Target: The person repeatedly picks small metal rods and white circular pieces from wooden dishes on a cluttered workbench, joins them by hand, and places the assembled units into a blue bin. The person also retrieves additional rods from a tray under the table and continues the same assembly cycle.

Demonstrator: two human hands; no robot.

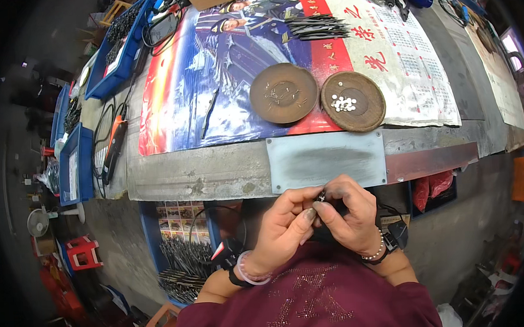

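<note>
My left hand (290, 221) and my right hand (352, 215) meet just in front of the bench edge. Between their fingertips they pinch a small dark piece (321, 195) with a shiny spot; its kind is too small to make out, and the fingers cover most of it. Beyond the hands is a pale, grey-smudged plate (327, 162) fixed at the bench edge. Farther back sit two round brown dishes: the left dish (262, 111) holds several thin, brass-coloured bits, and the right dish (369, 116) holds several small white discs (344, 104).
A printed poster (241, 114) covers the bench (186, 179). On it lie a pile of slim dark strips (319, 27) and a single dark strip (210, 114). An orange-black tool (116, 141) with a cable and blue bins (77, 167) stand left. Below sits a bin of dark strips (187, 259).
</note>
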